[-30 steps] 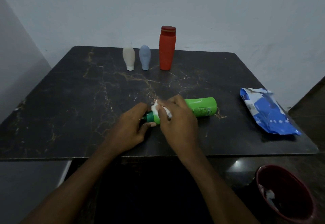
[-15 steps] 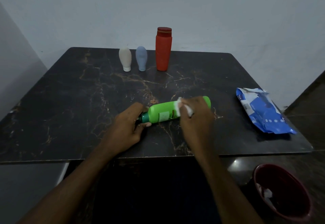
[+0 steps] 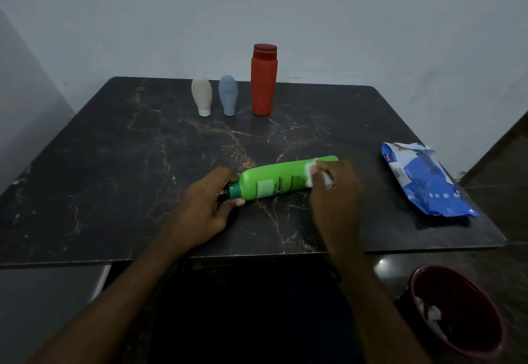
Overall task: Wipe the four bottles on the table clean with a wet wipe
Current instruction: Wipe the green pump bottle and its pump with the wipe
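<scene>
Now the wet wipe (image 3: 310, 173) reaches the base end of the green bottle (image 3: 274, 180).
Nearest, below the counter's edge at the right, a dark red bin (image 3: 457, 306) holds white scraps. On the dark marbled counter (image 3: 114, 178) the left hand (image 3: 204, 206) grips the bottle's neck, steadying it on its side. The right hand (image 3: 335, 192) pinches the wipe against its body. A second ago that wipe was up by the neck, so one full pass looks nearly done. A blue wipe pack (image 3: 425, 180) lies to the right. Farther back the cream bottle (image 3: 201, 95), blue bottle (image 3: 228, 93) and red bottle (image 3: 264, 80) stand in a row, apparently awaiting their turn, before a plain pale wall in dim light.
</scene>
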The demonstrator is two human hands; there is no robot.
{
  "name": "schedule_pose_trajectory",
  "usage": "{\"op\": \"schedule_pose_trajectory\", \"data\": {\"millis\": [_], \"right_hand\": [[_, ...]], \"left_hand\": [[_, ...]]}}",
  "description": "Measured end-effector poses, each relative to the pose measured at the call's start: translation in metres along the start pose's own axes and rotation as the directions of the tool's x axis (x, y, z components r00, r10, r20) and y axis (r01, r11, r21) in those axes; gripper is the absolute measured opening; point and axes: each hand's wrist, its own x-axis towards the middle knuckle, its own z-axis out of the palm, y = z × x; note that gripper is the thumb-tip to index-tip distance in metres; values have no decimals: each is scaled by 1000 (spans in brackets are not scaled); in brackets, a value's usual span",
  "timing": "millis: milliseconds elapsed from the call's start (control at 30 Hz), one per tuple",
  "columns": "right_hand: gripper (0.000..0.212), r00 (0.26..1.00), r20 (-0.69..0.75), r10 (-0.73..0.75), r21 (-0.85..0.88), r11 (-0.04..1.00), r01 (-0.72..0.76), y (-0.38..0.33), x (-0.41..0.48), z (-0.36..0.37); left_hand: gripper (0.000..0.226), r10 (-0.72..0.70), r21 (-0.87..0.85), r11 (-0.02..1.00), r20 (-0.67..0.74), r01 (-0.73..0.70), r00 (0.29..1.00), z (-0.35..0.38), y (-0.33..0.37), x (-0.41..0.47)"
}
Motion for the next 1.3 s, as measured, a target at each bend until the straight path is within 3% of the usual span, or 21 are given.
{"op": "schedule_pose_trajectory", "data": {"millis": [167,467,633,833,1033,1200,1300], "right_hand": [[9,973,81,-218,105,972,209,-26,-32,22],[11,992,-96,85,11,996,-85,26,9,-13],[14,990,19,-143,22,990,142,1,-13,6],[15,985,-65,157,18,988,-156,31,15,-17],[5,999,37,6,20,1000,-7,16,1,-12],[19,997,-32,75,24,997,-74,24,18,-28],[22,997,-2,74,-29,997,-74,22,29,-34]], "left_hand": [[31,-16,-28,999,-12,16,1000,-3,-1,-1],[27,-30,-33,999,1,30,1000,0,-4,1],[25,-32,-24,999,-8,31,999,0,-4,0],[29,-37,-23,999,3,37,999,0,-5,0],[29,-22,-20,1000,2,22,1000,-1,-2,0],[36,68,50,996,20,-69,997,-3,6,-2],[36,113,93,989,27,-115,993,-3,8,-2]]}}
